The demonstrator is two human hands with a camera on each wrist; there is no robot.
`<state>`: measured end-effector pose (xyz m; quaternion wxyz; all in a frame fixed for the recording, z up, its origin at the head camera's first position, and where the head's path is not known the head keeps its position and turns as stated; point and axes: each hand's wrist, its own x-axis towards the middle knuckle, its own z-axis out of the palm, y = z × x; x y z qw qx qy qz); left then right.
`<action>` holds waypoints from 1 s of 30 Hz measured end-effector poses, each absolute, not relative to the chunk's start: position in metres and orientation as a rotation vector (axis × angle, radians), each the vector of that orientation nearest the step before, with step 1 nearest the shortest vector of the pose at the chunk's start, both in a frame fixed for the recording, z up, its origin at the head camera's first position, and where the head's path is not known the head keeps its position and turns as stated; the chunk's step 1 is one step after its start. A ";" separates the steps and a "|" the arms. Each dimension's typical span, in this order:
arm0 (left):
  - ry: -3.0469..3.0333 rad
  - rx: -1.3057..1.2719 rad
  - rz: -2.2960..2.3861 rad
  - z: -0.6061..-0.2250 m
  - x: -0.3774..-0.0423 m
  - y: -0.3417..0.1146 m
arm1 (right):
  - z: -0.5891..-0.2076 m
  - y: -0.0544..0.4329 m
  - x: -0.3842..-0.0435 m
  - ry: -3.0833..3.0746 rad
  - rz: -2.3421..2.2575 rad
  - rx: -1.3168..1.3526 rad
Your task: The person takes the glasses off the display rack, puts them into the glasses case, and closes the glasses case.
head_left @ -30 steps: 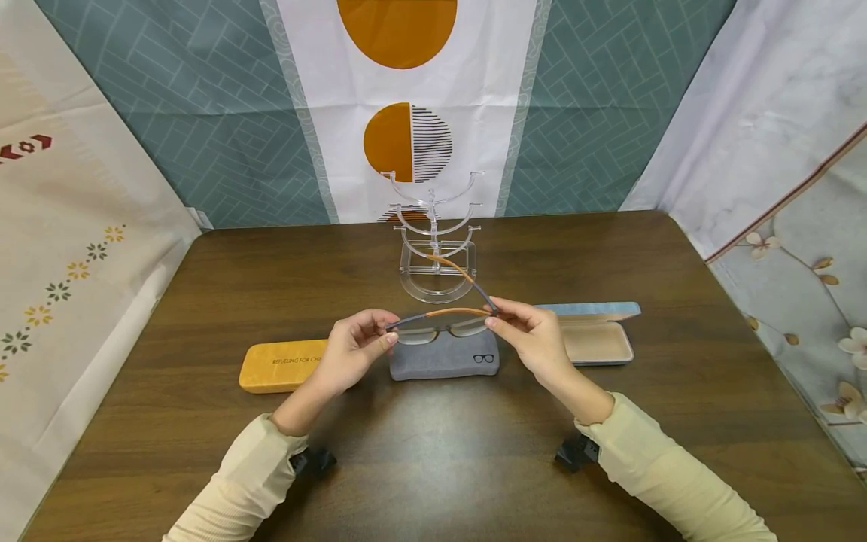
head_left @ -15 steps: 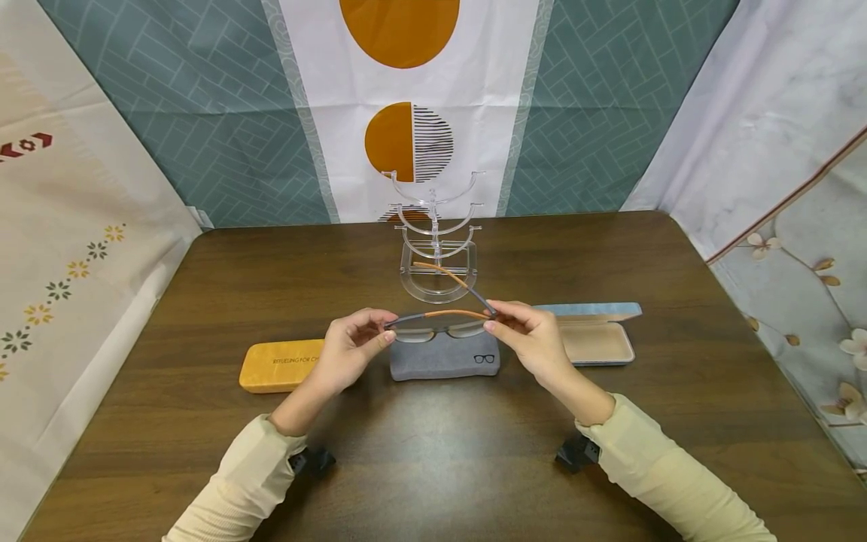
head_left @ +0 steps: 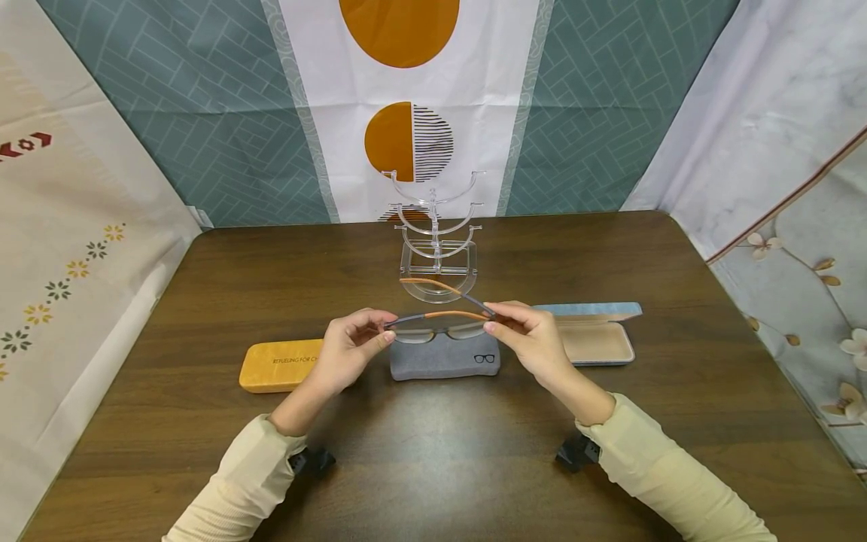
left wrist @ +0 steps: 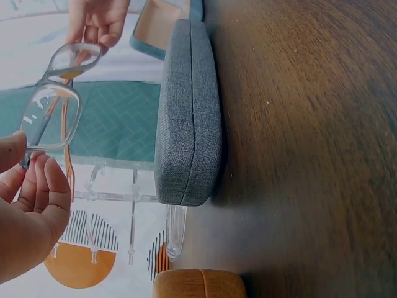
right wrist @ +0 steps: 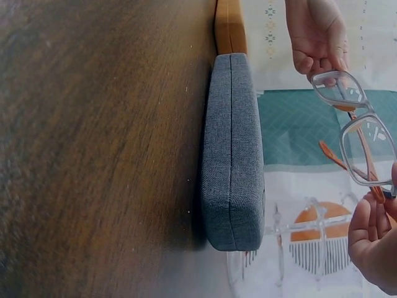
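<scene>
A pair of eyeglasses (head_left: 467, 330) with clear lenses, a grey frame and orange-tipped temples is held up over a closed grey case (head_left: 443, 365). My left hand (head_left: 348, 346) pinches the frame at its left end between thumb and fingers. At the opposite end, my right hand (head_left: 535, 339) grips the corner by the hinge. The left temple lies folded across behind the lenses. From the right hinge, the other temple slants back to the left, partly folded. In the left wrist view, the lenses (left wrist: 53, 118) stand apart from the case's side.
A yellow case (head_left: 281, 369) lies to the left, partly behind the left hand. Right of the grey case is an opened light-blue case (head_left: 599, 342) with a beige lining. Behind them stands a clear tiered display stand (head_left: 436, 296) on the wooden table (head_left: 433, 467).
The right temple has swung inward, its orange tip moving left and closer to the frame. Both hands have stayed almost in place, holding the eyeglasses throughout.
</scene>
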<state>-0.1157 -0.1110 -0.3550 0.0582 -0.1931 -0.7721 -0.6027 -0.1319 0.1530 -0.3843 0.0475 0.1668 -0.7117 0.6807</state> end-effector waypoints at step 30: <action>-2.294 -0.446 -1.836 -0.367 -0.123 -0.114 | -0.382 0.150 -0.128 -2.180 2.023 0.550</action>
